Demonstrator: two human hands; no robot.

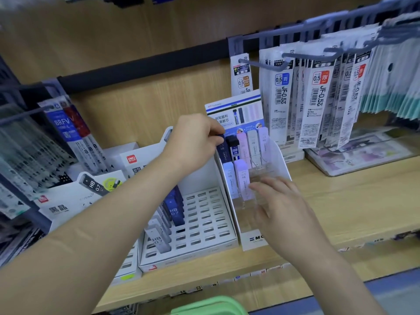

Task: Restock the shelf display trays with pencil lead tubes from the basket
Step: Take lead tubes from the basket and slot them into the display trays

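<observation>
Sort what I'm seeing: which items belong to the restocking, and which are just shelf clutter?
Job: left hand pinching dark blue tube; right hand on tiered tray; slotted tray; green basket.
Bystanders: hanging refill packs; BRFV packs.

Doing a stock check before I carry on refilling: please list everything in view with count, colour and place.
shelf: one, wooden, under everything
display stand: one, white, shelf centre
lead tubes: seven, dark blue, black, pink, white, lilac, pale blue, in stand
slotted tray: one, white, left of stand
tray tubes: several, blue and grey, tray's left side
refill packs: many, mostly white, hanging left and right
basket: one, green, bottom edge
left grip: one, pinches dark blue tube
right grip: one, open, at stand's front
</observation>
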